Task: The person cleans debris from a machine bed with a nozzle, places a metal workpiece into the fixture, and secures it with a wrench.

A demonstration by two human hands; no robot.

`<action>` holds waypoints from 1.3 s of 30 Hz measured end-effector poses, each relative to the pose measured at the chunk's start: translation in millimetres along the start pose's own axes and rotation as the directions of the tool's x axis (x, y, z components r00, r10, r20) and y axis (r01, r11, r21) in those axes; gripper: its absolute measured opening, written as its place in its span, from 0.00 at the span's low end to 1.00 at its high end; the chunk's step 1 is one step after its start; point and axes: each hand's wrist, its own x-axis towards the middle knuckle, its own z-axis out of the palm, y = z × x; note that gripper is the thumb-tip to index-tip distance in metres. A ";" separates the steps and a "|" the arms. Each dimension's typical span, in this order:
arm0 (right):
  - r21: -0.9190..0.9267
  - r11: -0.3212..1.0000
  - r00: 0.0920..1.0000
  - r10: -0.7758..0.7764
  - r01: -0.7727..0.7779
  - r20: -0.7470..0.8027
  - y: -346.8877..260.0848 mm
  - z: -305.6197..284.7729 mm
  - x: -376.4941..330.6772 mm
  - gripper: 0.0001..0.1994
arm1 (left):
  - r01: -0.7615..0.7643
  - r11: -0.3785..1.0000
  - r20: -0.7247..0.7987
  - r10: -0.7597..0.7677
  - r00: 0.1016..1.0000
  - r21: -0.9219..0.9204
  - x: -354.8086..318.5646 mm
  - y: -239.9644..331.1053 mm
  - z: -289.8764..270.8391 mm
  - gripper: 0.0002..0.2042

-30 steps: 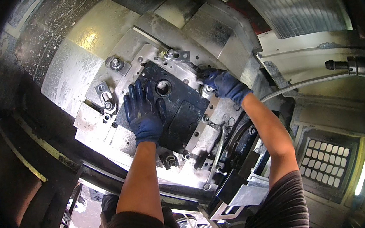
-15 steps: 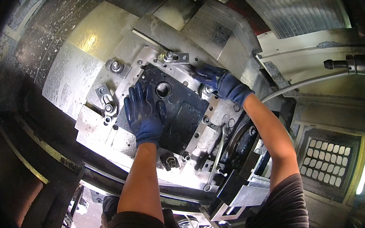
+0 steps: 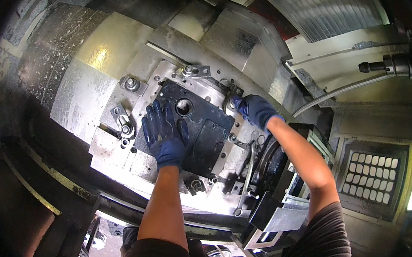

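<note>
My left hand (image 3: 163, 138), in a dark blue work glove, lies flat with fingers stretched on a dark rectangular metal plate (image 3: 197, 124). The plate has a round hole near its far corner and a shallow recess. To the right, my gloved right hand (image 3: 255, 112) is closed, its fingertips at the near end of a clamp (image 3: 229, 94) beside the plate's right corner. What its fingers hold is hidden. Other bolted clamps stand around the plate: a strap clamp (image 3: 195, 71) at the far side and a slotted clamp (image 3: 122, 121) at the left.
A light metal fixture base (image 3: 114, 157) surrounds the plate. A wrench (image 3: 246, 184) lies on its near right part, beside some small rings (image 3: 258, 137). A tool spindle (image 3: 383, 66) juts in at the right, with a curved hose (image 3: 332, 95) below it.
My right hand has drawn back slightly toward me and its fingers have curled, uncovering more of the clamp. My left hand remains flat on the plate. The view has shifted slightly.
</note>
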 end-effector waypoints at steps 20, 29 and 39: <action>-0.371 0.923 0.976 -0.167 0.105 -0.139 -19.1 8.3 8.4 0.24 | 0.007 1.000 0.042 -0.007 0.999 0.002 -0.8 0.7 -0.7 0.31; -0.187 0.981 0.949 -0.014 -0.048 -0.316 -37.4 11.3 -3.0 0.17 | 0.017 1.000 0.024 -0.016 1.000 -0.026 -1.1 -2.4 2.2 0.31; -0.218 0.915 0.939 -0.342 0.339 0.025 -129.0 -28.2 102.5 0.19 | 0.011 0.997 0.030 -0.008 1.000 -0.070 -0.1 -3.1 8.2 0.29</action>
